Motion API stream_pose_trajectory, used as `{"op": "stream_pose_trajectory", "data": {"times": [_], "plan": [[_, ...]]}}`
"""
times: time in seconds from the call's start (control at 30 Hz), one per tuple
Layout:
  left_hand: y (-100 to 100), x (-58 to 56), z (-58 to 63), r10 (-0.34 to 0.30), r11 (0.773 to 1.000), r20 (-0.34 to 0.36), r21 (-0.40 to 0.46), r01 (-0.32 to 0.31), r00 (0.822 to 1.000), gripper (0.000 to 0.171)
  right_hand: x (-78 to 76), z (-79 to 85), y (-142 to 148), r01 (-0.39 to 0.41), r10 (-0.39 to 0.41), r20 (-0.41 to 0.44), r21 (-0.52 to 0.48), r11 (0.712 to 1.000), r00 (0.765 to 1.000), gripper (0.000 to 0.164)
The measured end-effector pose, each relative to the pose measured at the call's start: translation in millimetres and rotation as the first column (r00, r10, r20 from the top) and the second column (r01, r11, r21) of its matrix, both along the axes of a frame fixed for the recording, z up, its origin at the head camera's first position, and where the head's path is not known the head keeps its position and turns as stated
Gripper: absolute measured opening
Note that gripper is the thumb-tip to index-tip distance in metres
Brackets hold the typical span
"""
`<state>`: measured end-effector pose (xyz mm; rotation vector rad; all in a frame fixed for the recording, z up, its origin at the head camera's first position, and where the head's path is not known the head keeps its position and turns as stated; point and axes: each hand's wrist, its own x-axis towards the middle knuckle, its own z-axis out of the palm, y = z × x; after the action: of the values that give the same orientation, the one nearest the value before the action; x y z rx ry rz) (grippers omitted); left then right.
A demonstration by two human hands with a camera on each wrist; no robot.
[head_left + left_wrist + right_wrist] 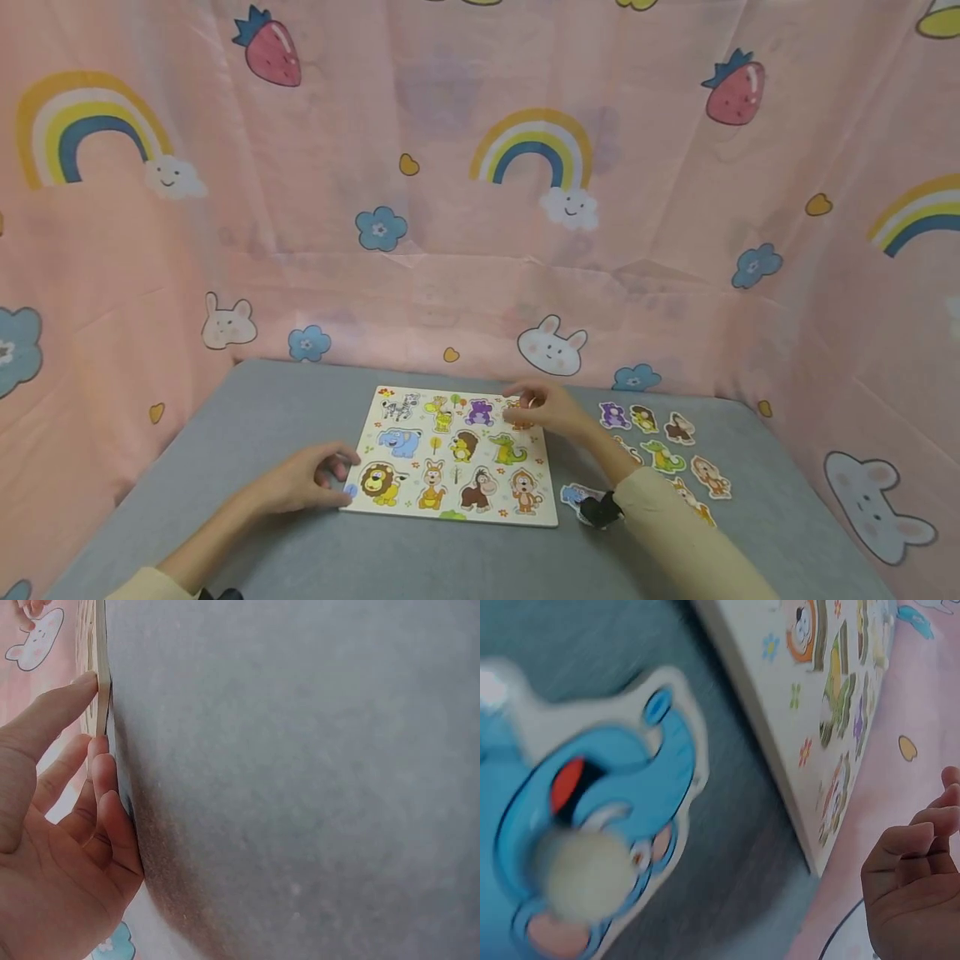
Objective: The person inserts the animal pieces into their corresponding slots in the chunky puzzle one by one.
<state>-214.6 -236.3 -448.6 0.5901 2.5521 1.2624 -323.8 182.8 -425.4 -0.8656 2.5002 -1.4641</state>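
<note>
A pale puzzle board point(450, 518) with several printed animals, among them a lion point(380, 483), a purple hippo-like animal point(479, 412) and a crocodile point(509, 448), lies on the grey table. My left hand point(311, 477) touches the board's left edge near the front corner; in the left wrist view its thumb point(67, 701) and fingertips meet that edge. Over the back right corner, my right hand point(551, 408) is bent above an orange animal point(517, 414), partly covering it. The right wrist view shows nothing between its loosely bent fingers point(907, 841).
Right of the board lie several loose animal pieces, including a crocodile piece point(663, 457), a monkey piece point(711, 477) and a hedgehog piece point(643, 418). My right forearm partly hides some. A blue elephant piece point(679, 761) with a round knob lies beside the board. A pink patterned curtain point(450, 292) surrounds the table.
</note>
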Motion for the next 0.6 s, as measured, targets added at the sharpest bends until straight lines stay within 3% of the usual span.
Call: {"op": "stream_pose_trajectory", "data": {"times": [0.33,0.6], "plan": [[-2,-0.6,-2.1,0.002,1.0,-0.003,-0.007,-0.002,1.0,0.047,4.0,7.8,35,0.054,-0.055,0.031,0.033,0.998,0.998,0.036],[-1,-0.1,-2.4,0.006,1.0,-0.01,-0.002,-0.006,1.0,0.047,7.0,4.8,60,0.054,-0.051,-0.056,0.053,0.997,0.997,0.036]]}}
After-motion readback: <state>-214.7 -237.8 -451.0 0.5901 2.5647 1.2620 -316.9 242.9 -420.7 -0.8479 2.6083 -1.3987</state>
